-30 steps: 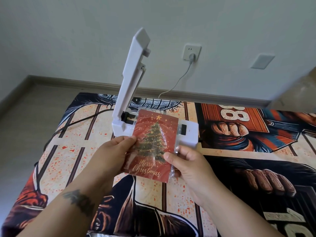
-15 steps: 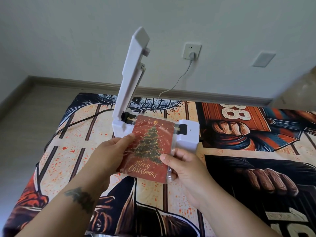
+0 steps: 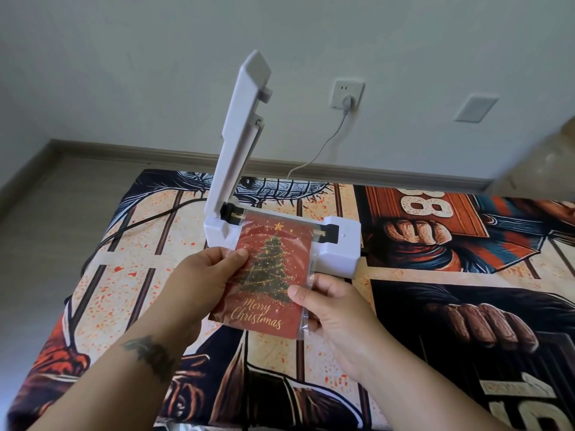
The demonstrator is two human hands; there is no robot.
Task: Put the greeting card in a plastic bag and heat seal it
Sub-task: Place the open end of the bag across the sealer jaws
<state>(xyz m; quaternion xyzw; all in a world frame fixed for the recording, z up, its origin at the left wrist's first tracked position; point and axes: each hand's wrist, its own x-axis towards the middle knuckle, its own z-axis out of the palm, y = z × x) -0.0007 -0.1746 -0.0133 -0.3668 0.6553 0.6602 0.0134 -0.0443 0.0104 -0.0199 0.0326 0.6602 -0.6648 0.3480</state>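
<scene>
**Ana:** Right, the greeting card sits inside its clear plastic bag, and both hands have it. The left hand pinches the left edge, thumb on the front; the right hand grips the lower right corner. The bag's top lies over the open heat sealer.

**Ben:** Lid standing up, almost vertical. What makes this step good?

**Ana:** I'd say pull the bag mouth flat and square across the sealing strip, card edge kept below it, no wrinkles, then lower the lid.

**Ben:** And the setting?

**Ana:** Sealer's on a printed cloth, bold orange and navy artwork with fists and a number. Behind, a pale wall with a socket, grey plug in, cord trailing down towards the sealer. A blank wall plate sits to the right.
</scene>
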